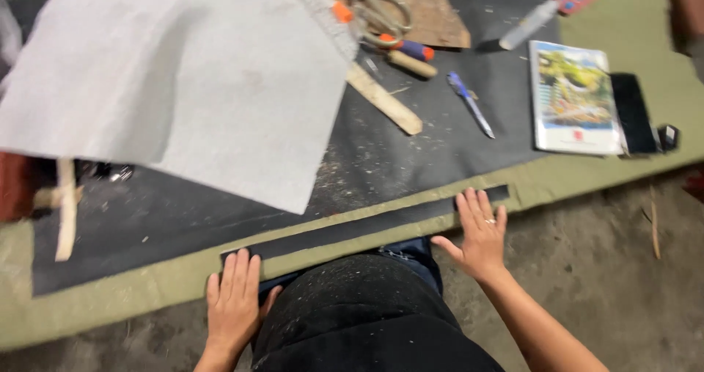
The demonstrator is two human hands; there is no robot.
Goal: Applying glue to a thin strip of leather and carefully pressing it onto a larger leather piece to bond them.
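— Where was the black strip (367, 225)?
— Along the near edge of the green mat (110, 298), by the knees.
— And the hands?
— Left hand (233, 306) and right hand (480, 236) lay flat, fingers spread, one on each end. Even pressure probably kept it straight.

Large grey sheet (183, 86), lying across the upper left of the black mat (411, 152). Scissors (378, 16) with pale handles, on a brown board (433, 12) at the top. Flat wooden stick (383, 99), slanted, just below the scissors. Short tool with a blue and orange handle (405, 48), beside a small wooden peg (412, 64). Blue pen (471, 104), near the middle. Booklet with a colourful cover (573, 97), right side. Black phone (634, 114), just beside the booklet. Small white bottle (529, 24), upper right. Wooden strip (66, 209), far left. Olive cloth (110, 295) underneath, on a dusty floor (609, 269).
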